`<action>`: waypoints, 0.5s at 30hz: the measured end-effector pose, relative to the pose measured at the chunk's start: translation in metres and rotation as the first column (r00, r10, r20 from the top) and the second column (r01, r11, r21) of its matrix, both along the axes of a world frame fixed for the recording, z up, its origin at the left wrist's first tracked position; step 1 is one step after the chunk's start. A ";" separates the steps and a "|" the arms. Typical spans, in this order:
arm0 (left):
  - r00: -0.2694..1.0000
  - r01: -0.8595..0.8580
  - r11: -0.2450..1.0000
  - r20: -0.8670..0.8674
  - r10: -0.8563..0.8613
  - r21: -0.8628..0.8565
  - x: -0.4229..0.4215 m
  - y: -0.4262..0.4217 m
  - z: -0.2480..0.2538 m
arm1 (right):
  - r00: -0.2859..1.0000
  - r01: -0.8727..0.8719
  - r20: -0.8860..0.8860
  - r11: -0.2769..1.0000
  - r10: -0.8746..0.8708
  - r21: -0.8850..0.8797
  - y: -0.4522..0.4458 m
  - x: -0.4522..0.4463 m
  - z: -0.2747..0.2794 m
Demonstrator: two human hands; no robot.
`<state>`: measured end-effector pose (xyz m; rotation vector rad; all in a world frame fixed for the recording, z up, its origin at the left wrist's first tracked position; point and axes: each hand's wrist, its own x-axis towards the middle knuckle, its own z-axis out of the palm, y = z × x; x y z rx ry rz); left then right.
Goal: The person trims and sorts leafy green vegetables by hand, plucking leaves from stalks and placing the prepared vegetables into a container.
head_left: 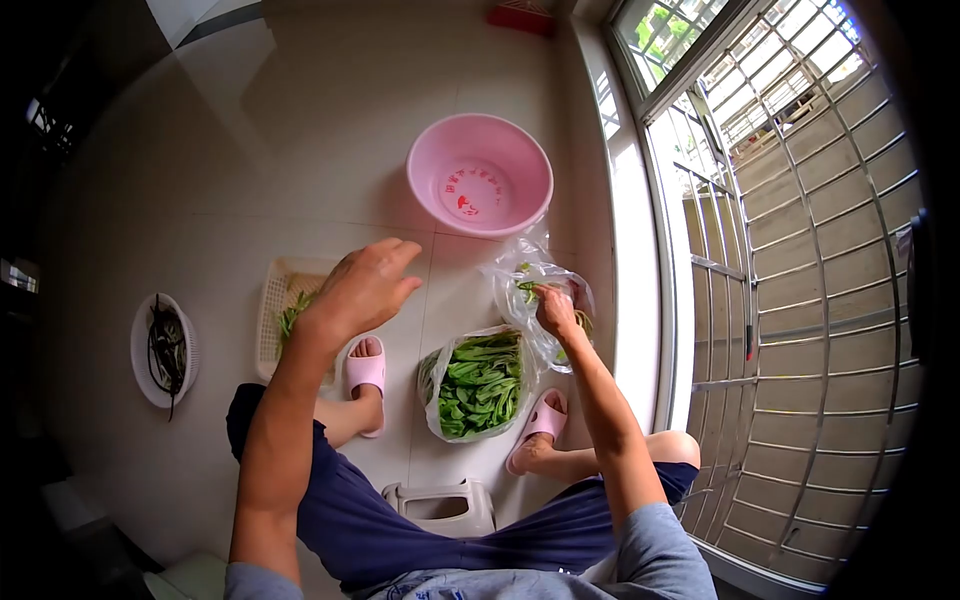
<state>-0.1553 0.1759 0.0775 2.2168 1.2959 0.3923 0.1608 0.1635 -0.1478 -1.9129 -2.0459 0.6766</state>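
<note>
Brimming with leafy greens (480,385), open bag (431,402), left fingers (396,252) loosely parted, right fingers (546,295) at clear bag (508,292), grip unclear

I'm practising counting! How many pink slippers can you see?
2: one slipper on the left foot, by the cream basket; another slipper on the right foot, by the bag of greens.
</note>
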 end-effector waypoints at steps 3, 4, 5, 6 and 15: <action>0.999 -0.004 1.000 -0.034 0.003 -0.018 0.000 -0.001 -0.003 | 0.999 -0.028 0.039 0.999 0.027 0.027 0.000 -0.020 -0.016; 0.999 0.003 1.000 -0.042 -0.004 -0.009 -0.001 -0.002 -0.003 | 0.994 -0.015 0.103 0.999 0.020 -0.046 0.002 -0.025 -0.019; 0.999 0.008 1.000 -0.052 -0.008 0.009 -0.003 -0.004 -0.004 | 0.992 0.000 0.124 0.998 0.008 -0.062 0.004 -0.030 -0.023; 0.998 0.009 1.000 -0.056 -0.007 0.030 -0.003 -0.005 -0.005 | 0.989 0.012 0.150 0.997 0.000 -0.076 0.008 -0.032 -0.028; 0.980 -0.026 0.996 -0.200 0.008 -0.085 -0.006 -0.003 -0.006 | 0.927 0.361 0.008 0.887 -0.375 -0.288 0.023 0.005 -0.079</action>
